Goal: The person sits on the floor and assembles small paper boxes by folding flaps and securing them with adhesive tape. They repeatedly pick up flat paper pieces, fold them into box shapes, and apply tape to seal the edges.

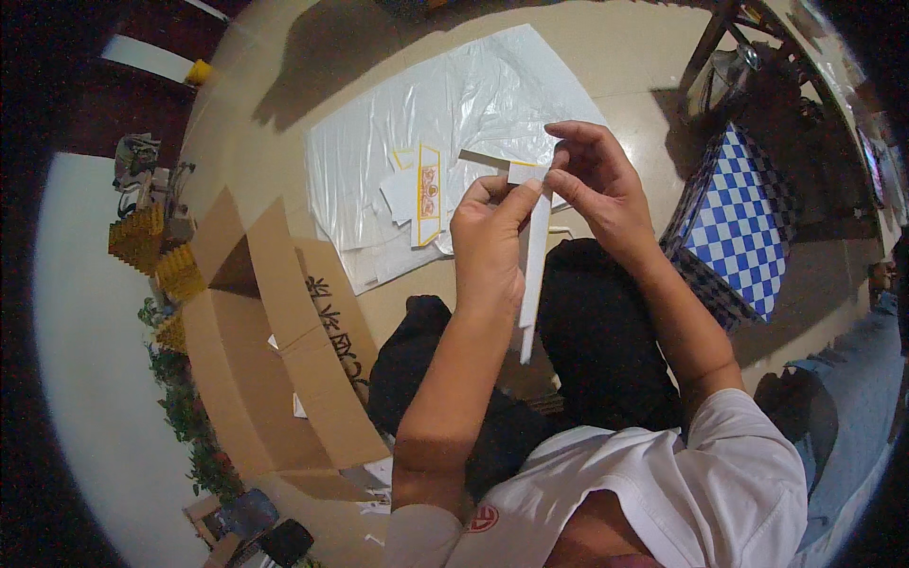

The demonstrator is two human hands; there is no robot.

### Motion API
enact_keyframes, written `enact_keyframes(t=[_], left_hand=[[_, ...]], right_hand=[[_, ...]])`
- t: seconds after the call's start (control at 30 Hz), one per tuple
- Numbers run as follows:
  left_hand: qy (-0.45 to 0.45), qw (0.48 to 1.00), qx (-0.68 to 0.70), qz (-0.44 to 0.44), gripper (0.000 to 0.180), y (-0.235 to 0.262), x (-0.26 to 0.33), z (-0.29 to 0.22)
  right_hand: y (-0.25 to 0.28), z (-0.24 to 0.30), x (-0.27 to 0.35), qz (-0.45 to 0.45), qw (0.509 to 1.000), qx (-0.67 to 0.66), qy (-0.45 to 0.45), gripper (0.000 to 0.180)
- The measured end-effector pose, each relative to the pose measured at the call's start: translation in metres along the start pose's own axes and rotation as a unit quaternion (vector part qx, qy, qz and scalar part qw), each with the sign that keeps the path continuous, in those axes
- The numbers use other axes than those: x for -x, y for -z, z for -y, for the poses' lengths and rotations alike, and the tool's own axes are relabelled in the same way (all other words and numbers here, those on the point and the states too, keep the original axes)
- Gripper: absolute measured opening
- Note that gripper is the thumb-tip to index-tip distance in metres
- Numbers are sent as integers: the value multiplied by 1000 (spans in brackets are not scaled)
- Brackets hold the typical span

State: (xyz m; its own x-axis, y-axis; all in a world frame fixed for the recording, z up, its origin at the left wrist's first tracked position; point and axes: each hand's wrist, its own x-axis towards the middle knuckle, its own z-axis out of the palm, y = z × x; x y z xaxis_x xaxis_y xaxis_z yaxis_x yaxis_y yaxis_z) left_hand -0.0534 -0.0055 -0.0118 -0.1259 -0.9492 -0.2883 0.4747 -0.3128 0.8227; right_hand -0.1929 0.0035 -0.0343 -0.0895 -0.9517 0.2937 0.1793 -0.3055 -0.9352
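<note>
My left hand (pixel 490 237) is closed on a long white card strip (pixel 535 251) with thin yellow edging, thumb pressed on its folded upper end. The strip slants down toward my lap. At that same upper end, my right hand (pixel 601 194) pinches the card's edge between thumb and fingers, its index finger lifted a little above. Beyond my left hand, a flat white card piece (pixel 430 197) with yellow borders and a red-and-yellow print lies over other white card pieces (pixel 400 197). They rest on a white plastic sheet (pixel 355 142) spread on the floor.
An open cardboard box (pixel 308 350) with dark handwriting stands to my left, white scraps inside. A blue-and-white checkered bag (pixel 739 227) is at my right, near a dark-framed piece of furniture (pixel 705 57). Green plants (pixel 194 417) line the far left. My black-trousered knees (pixel 601 322) flank the strip.
</note>
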Motion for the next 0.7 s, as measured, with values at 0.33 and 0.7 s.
enact_keyframes(t=[0.33,0.7], left_hand=[[10,1000,-22,20,13,2,9,8],[-48,993,-101,23,10,-13,14,20]], right_hand=[[0,2,9,-39,999,-34,-19,43],[10,-5,20,-72,996,-8,-43,44]])
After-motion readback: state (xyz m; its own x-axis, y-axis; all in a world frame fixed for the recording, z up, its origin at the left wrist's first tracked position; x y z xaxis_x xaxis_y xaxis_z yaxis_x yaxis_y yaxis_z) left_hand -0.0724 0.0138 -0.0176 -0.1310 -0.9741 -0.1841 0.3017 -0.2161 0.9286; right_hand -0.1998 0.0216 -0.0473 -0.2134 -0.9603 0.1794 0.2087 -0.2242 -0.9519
